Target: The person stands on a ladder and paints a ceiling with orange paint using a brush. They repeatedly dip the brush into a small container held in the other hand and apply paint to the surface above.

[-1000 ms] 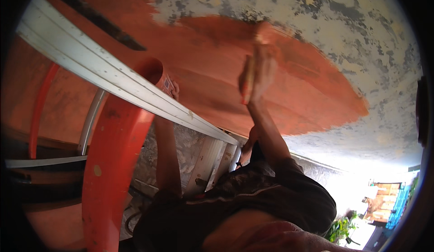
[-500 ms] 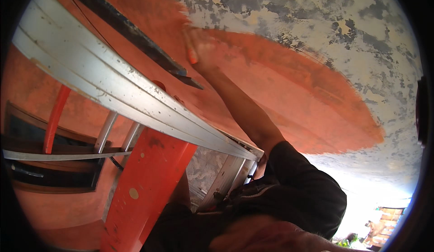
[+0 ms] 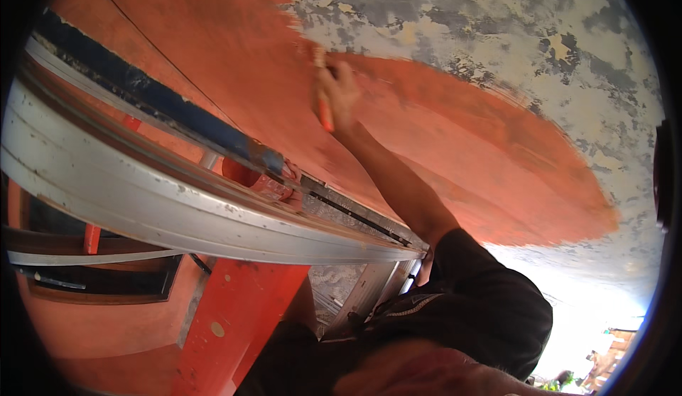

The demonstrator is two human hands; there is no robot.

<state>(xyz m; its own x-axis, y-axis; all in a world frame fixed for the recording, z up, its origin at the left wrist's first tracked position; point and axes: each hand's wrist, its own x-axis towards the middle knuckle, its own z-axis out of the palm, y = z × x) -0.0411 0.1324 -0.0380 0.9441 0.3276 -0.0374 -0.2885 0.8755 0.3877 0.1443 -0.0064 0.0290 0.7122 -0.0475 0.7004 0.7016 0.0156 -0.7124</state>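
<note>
My right hand is closed around a paintbrush with an orange handle. The brush's bristles touch the wall near the edge where orange paint meets a patchy grey and cream surface. My right arm reaches up toward it. Lower and to the left, partly behind the ladder's silver rail, my left hand grips a paint-smeared container with a reddish-orange inside. The rail hides the container's lower part and much of the left arm.
A dark blue, worn bar runs beside the rail. The ladder has a broad red leg with pale spots. A thin dark wire crosses the orange wall. A dark-framed window lies at lower left, and bright daylight at lower right.
The right hand with the paintbrush has shifted slightly right and down in view. The ladder rail and dark bar sit lower, so the left hand and container show more.
</note>
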